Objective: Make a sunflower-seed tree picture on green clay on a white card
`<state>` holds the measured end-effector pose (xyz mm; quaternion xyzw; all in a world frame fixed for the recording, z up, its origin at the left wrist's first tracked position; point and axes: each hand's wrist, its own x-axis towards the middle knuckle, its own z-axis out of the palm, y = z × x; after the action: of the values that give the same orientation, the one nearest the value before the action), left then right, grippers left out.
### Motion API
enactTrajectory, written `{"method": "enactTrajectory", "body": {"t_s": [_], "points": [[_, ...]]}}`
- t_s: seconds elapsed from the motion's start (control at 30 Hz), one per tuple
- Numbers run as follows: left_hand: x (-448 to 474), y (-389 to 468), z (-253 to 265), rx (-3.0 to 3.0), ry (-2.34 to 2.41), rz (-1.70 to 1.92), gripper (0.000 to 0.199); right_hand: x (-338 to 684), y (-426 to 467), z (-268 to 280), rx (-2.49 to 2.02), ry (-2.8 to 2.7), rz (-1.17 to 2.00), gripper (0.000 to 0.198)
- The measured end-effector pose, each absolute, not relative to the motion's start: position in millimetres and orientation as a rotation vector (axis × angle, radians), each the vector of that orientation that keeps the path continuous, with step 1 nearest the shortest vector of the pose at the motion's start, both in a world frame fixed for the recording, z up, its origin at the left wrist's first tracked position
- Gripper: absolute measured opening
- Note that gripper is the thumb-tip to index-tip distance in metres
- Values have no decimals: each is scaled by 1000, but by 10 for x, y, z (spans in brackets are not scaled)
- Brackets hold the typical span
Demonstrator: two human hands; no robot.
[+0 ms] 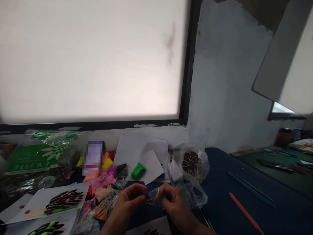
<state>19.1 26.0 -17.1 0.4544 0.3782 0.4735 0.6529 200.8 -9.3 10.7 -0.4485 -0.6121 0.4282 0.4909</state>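
Observation:
My left hand [129,203] is closed, its thumb and fingers pinching a small purple lump [148,197], probably soft clay. Clear plastic wrap [154,193] stretches from that lump to my right hand [174,201], whose fingertips are pinched on it. Both hands are above the near part of the blue table. Below them, a white sheet [156,226] with dark seeds on it is partly cut off by the lower edge. Beyond my right hand sits a clear bag of striped sunflower seeds [190,160].
Left lie paper sheets with seed-and-clay pictures [65,199], coloured clay packets [107,180] and a green seed bag [36,153]. A green clay packet [138,171] rests on white paper. Right are an orange stick [245,211], a thin blue tool [251,188] and a metal tool [206,218].

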Motion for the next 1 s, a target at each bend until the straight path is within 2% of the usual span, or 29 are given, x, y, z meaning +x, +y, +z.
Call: {"method": "enactTrajectory", "body": {"t_s": [0.2,0.27,0.43,0.6,0.8,1.0], "points": [[235,294,-215,911,861,1068,54,2012,-91,90,-1068,-1457,1164,27],[255,281,-220,923,856,1029,51,2015,-88,91,-1040,-1434,1210,30],[272,234,-212,999,873,1039,44,2020,-63,79,-1083,-1402,1145,38],[253,248,-184,963,896,1158,44,1990,-83,74,-1022,-1464,1155,32],[306,224,-134,869,890,1199,46,1991,-97,39,-1086,-1527,1048,46],[315,251,-255,902,792,1053,61,2006,-68,92,-987,-1375,1193,35]]}}
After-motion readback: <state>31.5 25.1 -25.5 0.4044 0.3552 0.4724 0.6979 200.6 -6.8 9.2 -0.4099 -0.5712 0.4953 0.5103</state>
